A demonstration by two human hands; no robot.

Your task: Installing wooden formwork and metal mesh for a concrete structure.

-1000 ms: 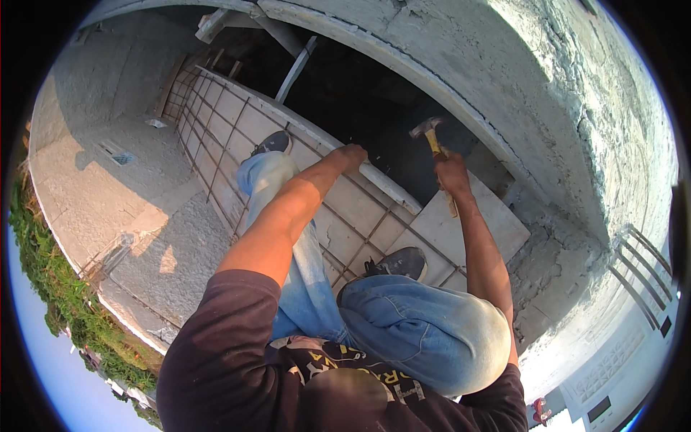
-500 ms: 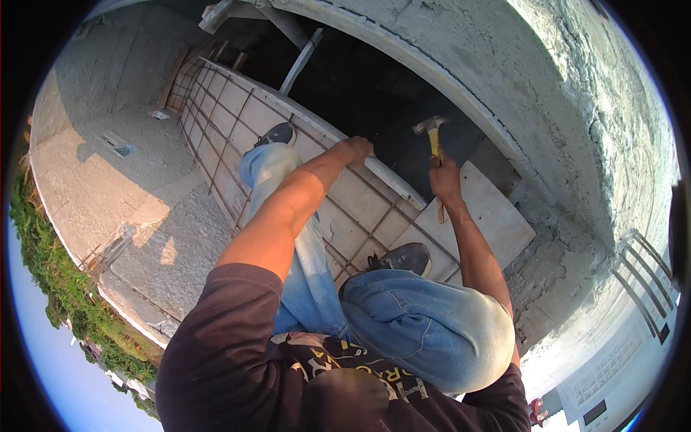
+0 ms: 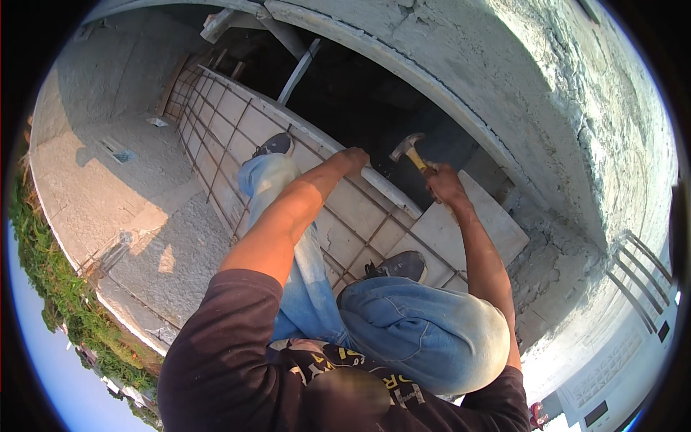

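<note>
Metal hammer head [image 3: 407, 146], rough concrete wall [image 3: 568, 137]

The scene is viewed from the wearer's head through a wide fisheye lens, aimed steeply downward. The dark printed short-sleeved shirt [image 3: 216, 338] is taken in from closest range, the faded blue denim jeans [image 3: 425, 331] beyond it, and the rusty steel-bar grid [image 3: 368, 243] farther off; straight edges are bowed.

Yellow and white lettering [image 3: 410, 394] — on dark shirt [image 3: 216, 345]
</note>
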